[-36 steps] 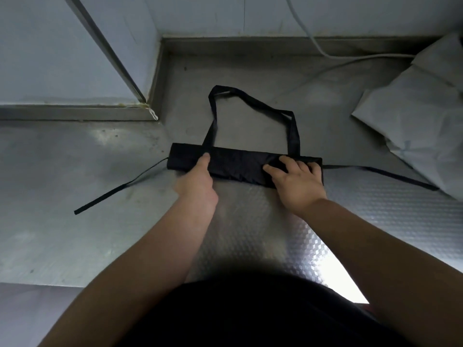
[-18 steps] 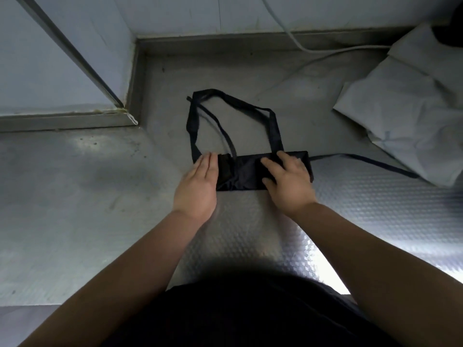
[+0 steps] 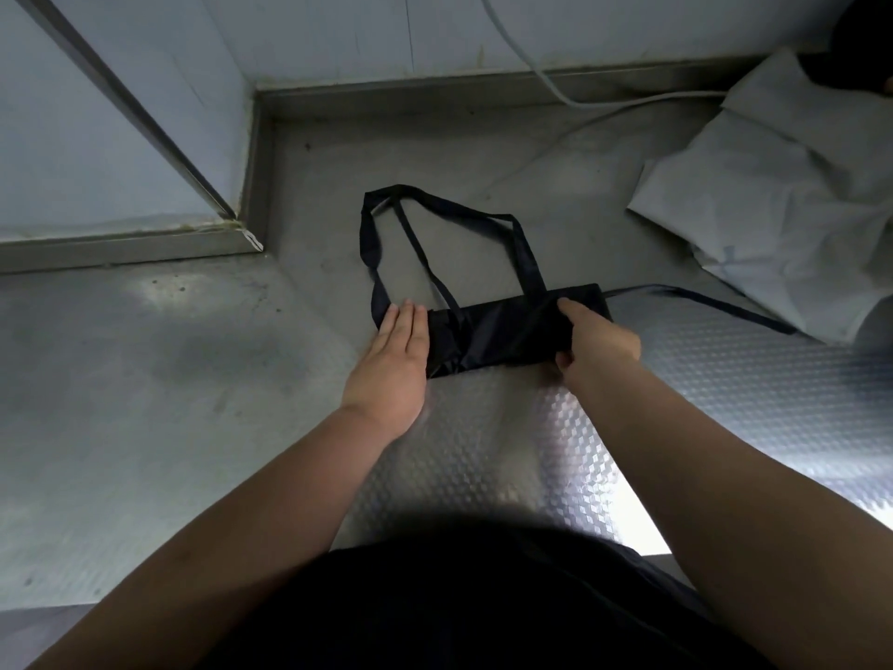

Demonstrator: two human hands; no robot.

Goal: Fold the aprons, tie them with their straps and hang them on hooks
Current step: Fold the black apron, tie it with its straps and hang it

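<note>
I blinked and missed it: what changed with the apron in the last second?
The left hand folded the apron's left end rightwards, shortening the strip, and its left strap came along. The right hand now grips the right end. The white cloth stayed put.

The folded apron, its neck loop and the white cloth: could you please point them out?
folded apron (image 3: 502, 336), head view, middle of the black bundle.
neck loop (image 3: 530, 261), head view, right side of the strap.
white cloth (image 3: 773, 210), head view, creased middle.

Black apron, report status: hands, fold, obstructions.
Left hand flat at left end of apron; right hand grips right end. Folded to a short band, straps untied. White cloth lies apart, right.
</note>
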